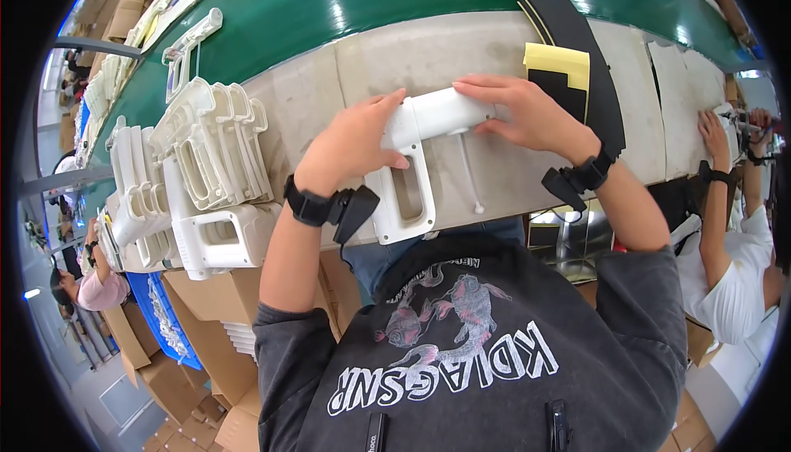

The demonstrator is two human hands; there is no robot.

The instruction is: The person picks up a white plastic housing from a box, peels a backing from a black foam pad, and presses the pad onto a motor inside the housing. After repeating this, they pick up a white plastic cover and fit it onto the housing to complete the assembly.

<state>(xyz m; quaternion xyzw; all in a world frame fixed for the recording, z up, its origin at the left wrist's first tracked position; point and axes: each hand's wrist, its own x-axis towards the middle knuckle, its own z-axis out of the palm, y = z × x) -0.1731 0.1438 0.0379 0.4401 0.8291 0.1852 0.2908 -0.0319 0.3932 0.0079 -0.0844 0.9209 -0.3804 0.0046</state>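
Observation:
A white plastic gun-shaped housing (430,118) with a looped handle lies on the worktable in front of me. My left hand (348,140) is closed around its left end, thumb against the handle side. At the other end of the barrel, my right hand (535,112) pinches the tip, with fingers above and thumb below. From under the barrel a thin white rod (470,173) with a small knob points toward me. Both wrists wear black bands with small black devices.
At my left stand stacked white housing shells (210,143) and another looped housing (227,238). Black foam strips (595,81) with a yellow-edged piece (560,60) lie at right. A green conveyor belt (395,3) runs behind. A co-worker's hand (715,135) works at far right; a blue crate (156,320) stands lower left.

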